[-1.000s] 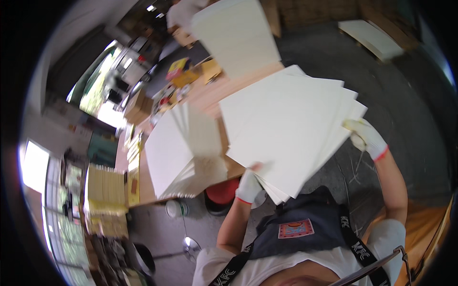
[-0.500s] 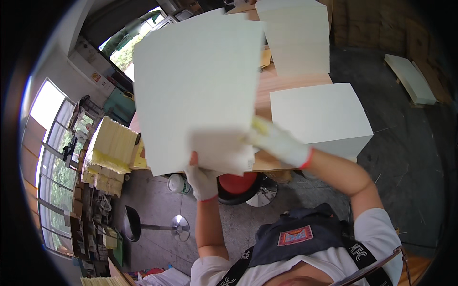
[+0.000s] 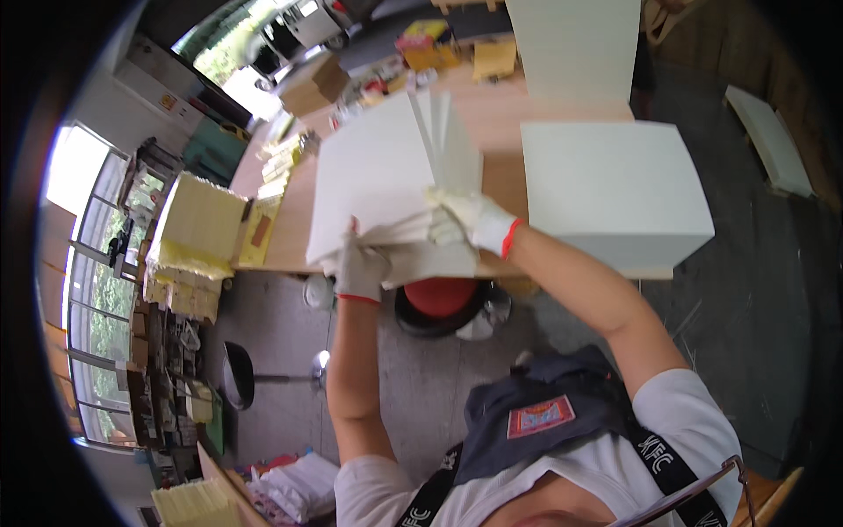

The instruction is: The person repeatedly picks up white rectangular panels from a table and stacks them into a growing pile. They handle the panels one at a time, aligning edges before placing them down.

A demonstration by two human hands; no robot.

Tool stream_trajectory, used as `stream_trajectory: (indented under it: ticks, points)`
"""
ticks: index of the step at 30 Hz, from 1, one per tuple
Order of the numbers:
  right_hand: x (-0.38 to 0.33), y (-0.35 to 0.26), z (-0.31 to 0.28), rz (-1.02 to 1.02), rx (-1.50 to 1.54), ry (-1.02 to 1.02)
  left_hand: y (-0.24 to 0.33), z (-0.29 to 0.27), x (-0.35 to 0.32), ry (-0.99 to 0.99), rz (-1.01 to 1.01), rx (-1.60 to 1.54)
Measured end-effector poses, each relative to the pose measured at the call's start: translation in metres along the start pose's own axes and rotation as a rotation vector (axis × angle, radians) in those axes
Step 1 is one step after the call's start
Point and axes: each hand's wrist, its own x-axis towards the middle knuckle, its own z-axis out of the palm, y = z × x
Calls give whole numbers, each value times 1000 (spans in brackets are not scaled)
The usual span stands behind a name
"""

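Observation:
Large white sheets (image 3: 373,167) lie fanned out in a loose pile over the front of the wooden table (image 3: 503,189), their near edges bent and separated. My left hand (image 3: 358,270), in a white glove, grips the near left edge, thumb on top and fingers mostly hidden underneath. At the near right part of the pile, my right hand (image 3: 474,220), also gloved, is closed on the sheets' edge. Its fingertips are slightly blurred. To the right stands a thick squared stack of white sheets (image 3: 615,176).
Another tall white stack (image 3: 575,53) rises at the back right. Yellowish bundles (image 3: 198,220) are piled left of the table. A yellow box (image 3: 428,44) and small items sit at the far edge. Below the table front are a red-seated stool (image 3: 441,299) and a black stool (image 3: 237,376).
The raised sheets have come down onto the table, uncovering its far side. My right hand has moved left onto the sheets' edge; my left hand still holds them. The view has shifted.

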Motion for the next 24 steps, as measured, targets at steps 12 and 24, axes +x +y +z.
stream_trajectory:
  ticks: [12, 24]
  points:
    - [-125, 211, -184, 550, 36, 54, -157, -250, -120, 173, -245, 78]
    - [-51, 442, -165, 548, 270, 551, -150, -389, 44, 311, -335, 700]
